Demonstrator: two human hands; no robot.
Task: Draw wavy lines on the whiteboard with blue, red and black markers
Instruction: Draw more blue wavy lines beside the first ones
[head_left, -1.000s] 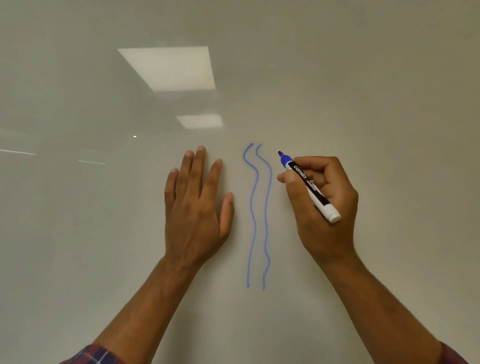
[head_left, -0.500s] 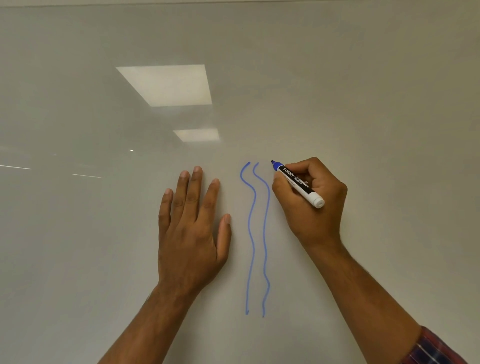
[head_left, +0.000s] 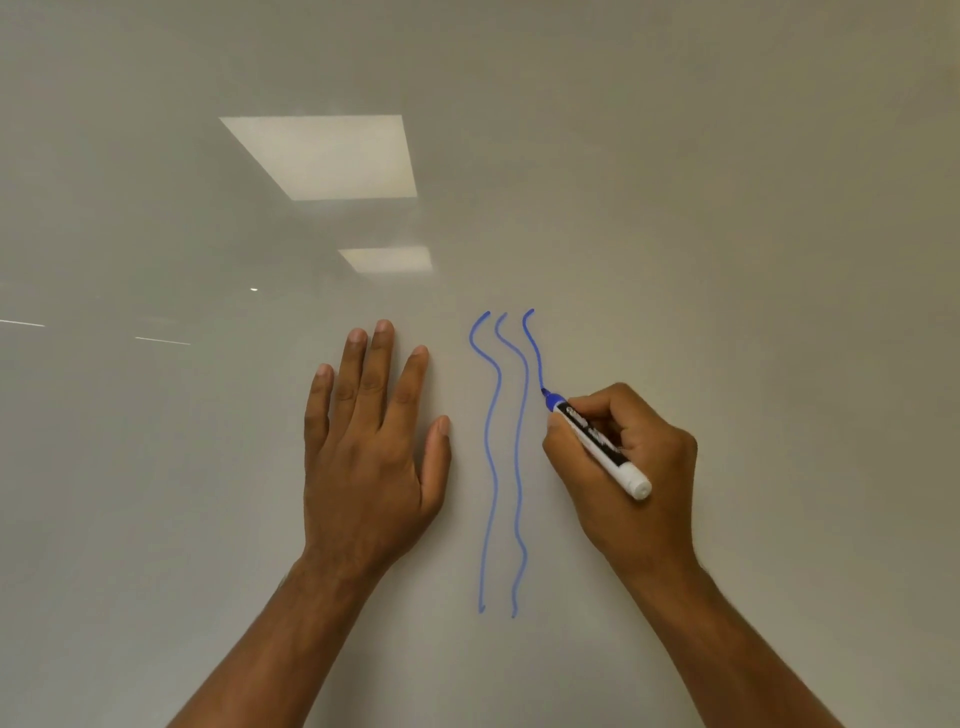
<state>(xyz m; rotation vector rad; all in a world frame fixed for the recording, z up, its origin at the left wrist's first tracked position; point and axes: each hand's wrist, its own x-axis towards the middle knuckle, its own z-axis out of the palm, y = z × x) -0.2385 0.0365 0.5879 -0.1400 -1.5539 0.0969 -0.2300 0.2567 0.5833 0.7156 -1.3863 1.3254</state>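
Whiteboard (head_left: 727, 208) fills the view. Two full-length blue wavy lines (head_left: 491, 467) run down its middle, side by side, not touching.

Left of the lines: left hand (head_left: 371, 452) lies flat on the board, fingers straight and slightly spread, holding nothing. Its thumb is nearest the lines but apart from them.

Right of the lines: right hand (head_left: 639, 467), fingers curled round the blue marker (head_left: 597, 444) in a writing grip. Marker is tilted, tip up-left, white end down-right. The tip touches the board at the lower end of a short third stroke (head_left: 532, 348), just right of the lines' upper part.

Two ceiling-light reflections (head_left: 322, 156) show up-left of the lines.
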